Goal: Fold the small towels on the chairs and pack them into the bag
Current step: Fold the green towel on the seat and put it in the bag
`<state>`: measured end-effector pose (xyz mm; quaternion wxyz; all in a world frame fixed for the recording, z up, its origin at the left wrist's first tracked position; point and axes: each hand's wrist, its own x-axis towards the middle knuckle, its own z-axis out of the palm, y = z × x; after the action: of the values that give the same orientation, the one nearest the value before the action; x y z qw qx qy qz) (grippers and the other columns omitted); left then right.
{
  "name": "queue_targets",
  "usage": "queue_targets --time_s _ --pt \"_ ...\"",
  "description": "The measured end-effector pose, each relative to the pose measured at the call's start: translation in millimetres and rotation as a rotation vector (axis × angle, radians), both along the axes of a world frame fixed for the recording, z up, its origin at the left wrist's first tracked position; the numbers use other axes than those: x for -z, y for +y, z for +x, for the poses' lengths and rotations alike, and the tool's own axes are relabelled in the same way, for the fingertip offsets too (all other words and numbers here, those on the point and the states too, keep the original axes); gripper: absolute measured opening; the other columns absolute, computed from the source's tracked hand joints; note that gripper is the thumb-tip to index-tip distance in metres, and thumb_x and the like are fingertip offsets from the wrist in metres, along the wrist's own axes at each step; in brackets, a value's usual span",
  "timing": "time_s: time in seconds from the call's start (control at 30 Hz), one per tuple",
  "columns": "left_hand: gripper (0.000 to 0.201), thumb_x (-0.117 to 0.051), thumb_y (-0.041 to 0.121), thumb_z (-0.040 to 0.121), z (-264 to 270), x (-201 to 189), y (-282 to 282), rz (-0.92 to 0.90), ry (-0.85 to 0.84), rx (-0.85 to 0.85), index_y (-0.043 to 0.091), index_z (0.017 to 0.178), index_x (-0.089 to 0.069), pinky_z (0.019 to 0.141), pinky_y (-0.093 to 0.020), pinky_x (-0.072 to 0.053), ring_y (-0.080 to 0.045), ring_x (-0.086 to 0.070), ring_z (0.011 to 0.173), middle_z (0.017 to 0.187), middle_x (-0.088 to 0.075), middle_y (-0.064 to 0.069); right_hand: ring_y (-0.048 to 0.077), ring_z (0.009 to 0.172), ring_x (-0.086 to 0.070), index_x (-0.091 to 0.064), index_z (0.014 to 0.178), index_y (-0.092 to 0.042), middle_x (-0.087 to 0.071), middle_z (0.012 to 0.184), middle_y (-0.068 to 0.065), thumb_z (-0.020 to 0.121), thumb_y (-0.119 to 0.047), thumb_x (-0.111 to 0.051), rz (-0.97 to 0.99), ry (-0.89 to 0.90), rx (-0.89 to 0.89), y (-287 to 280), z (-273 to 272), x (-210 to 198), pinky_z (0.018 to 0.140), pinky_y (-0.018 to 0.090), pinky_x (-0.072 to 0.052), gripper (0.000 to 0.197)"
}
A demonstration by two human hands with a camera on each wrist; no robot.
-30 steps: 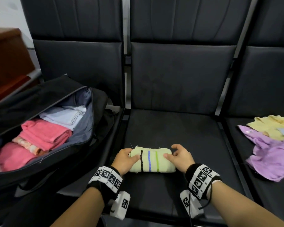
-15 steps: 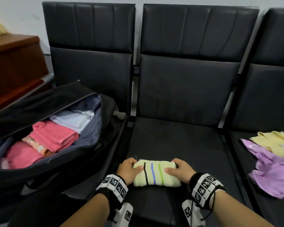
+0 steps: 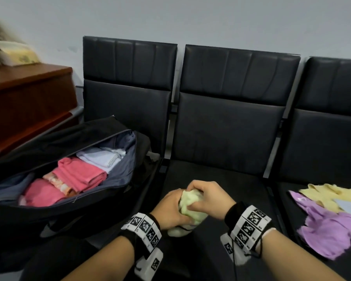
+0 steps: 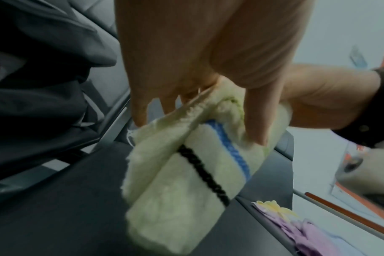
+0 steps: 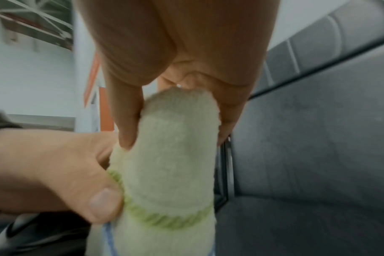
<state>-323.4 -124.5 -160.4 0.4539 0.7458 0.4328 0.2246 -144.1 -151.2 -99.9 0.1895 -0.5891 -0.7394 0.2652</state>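
A folded pale green towel (image 3: 187, 211) with black, blue and green stripes is held just above the middle chair seat (image 3: 227, 179). My left hand (image 3: 170, 209) grips its left side, thumb pressed into the fold (image 4: 255, 121). My right hand (image 3: 208, 197) pinches its upper end between thumb and fingers (image 5: 180, 131). The towel (image 4: 182, 173) stands on end, tilted. The open black bag (image 3: 55, 209) on the left chair holds folded pink and white towels (image 3: 79, 175).
A yellow towel (image 3: 330, 196) and a purple one (image 3: 330, 230) lie crumpled on the right chair. A brown wooden cabinet (image 3: 26, 102) stands behind the bag, cloth piled on top. Chair backs and a grey wall close off the far side.
The towel lay flat on the seat between my hands; both hands have closed round it and raised it on end. The head view has swung up and left.
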Motion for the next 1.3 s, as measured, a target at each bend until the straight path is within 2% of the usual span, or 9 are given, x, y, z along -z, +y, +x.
queue_targets --time_s 0.13,0.33,0.5,0.67,0.8,0.93,1.03,1.2,1.3 --pt "0.049 -0.085 0.025 0.063 -20 -17 -5 -0.02 -0.122 -0.028 0.032 0.108 -0.065 0.086 -0.042 -0.058 -0.011 -0.071 0.094 0.101 -0.074 0.004 0.0 0.09 -0.062 -0.062 0.103 -0.041 -0.067 0.094 -0.018 0.066 -0.043 -0.074 0.092 -0.034 -0.043 -1 -19 -29 0.081 0.034 -0.055 0.039" --pt "0.039 -0.076 0.0 0.081 -80 -44 11 -0.083 -0.41 -0.233 0.017 0.114 -0.067 0.083 -0.032 -0.057 -0.015 -0.072 0.098 0.106 -0.076 -0.003 -0.005 0.099 -0.06 -0.053 0.129 -0.038 -0.064 0.108 -0.017 0.073 -0.037 -0.083 0.158 0.363 0.099 36 -76 -37 0.082 0.012 -0.049 0.063" --pt "0.034 -0.061 -0.001 0.093 -157 -51 33 -0.248 -0.725 -0.523 0.0 0.126 -0.059 0.081 -0.036 -0.06 -0.028 -0.07 0.101 0.116 -0.072 -0.018 0.014 0.097 -0.069 -0.042 0.142 -0.012 -0.069 0.111 0.007 0.087 -0.018 -0.074 -0.25 0.63 0.046 74 -150 -16 0.081 0.024 -0.055 0.064" --pt "0.026 -0.053 0.005 0.099 -235 -36 57 -0.365 -0.851 -0.77 0.001 0.124 -0.059 0.064 -0.03 -0.061 -0.019 -0.074 0.078 0.093 -0.077 -0.008 0.023 0.098 -0.068 -0.048 0.133 -0.009 -0.069 0.117 0.019 0.084 0.002 -0.072 -0.443 0.645 -0.108 102 -233 6 0.088 0.037 -0.055 0.056" --pt "0.03 -0.046 0.001 0.101 -295 -21 70 -0.465 -0.869 -0.923 0.003 0.13 -0.056 0.072 -0.037 -0.06 -0.026 -0.072 0.088 0.106 -0.072 -0.015 0.03 0.098 -0.067 -0.05 0.132 -0.012 -0.066 0.117 0.027 0.082 0.007 -0.07 -0.436 0.578 -0.119 131 -297 19 0.091 0.043 -0.053 0.057" --pt "0.04 -0.042 -0.01 0.096 -346 -7 82 -0.461 -0.804 -1.012 0.002 0.133 -0.053 0.095 -0.052 -0.052 -0.038 -0.064 0.112 0.123 -0.065 -0.022 0.023 0.08 -0.064 -0.053 0.12 -0.018 -0.067 0.106 0.02 0.083 -0.001 -0.072 -0.397 0.522 -0.145 150 -355 35 0.069 0.035 -0.055 0.046" --pt "0.043 -0.042 -0.018 0.088 -374 4 96 -0.408 -0.752 -1.15 -0.001 0.126 -0.051 0.08 -0.043 -0.056 -0.032 -0.067 0.093 0.108 -0.066 -0.02 0.016 0.063 -0.061 -0.052 0.109 -0.019 -0.062 0.092 0.004 0.086 -0.001 -0.07 -0.408 0.532 -0.145 158 -388 52 0.045 0.028 -0.052 0.034" --pt "0.064 -0.042 -0.024 0.083 -383 32 115 -0.3 -0.591 -1.249 0.011 0.136 -0.04 0.089 -0.053 -0.056 -0.032 -0.066 0.103 0.118 -0.063 -0.016 0.024 0.118 -0.058 -0.058 0.131 -0.008 -0.062 0.131 0.01 0.087 -0.002 -0.066 -0.376 0.312 -0.212 173 -405 79 0.102 0.031 -0.046 0.045" --pt "0.065 -0.052 -0.019 0.083 -384 49 118 -0.244 -0.414 -1.219 0.01 0.14 -0.044 0.095 -0.057 -0.052 -0.038 -0.063 0.113 0.124 -0.063 -0.02 0.021 0.134 -0.047 -0.052 0.141 -0.007 -0.052 0.145 0.008 0.091 -0.006 -0.062 -0.364 0.162 -0.312 175 -405 86 0.113 0.027 -0.031 0.051"
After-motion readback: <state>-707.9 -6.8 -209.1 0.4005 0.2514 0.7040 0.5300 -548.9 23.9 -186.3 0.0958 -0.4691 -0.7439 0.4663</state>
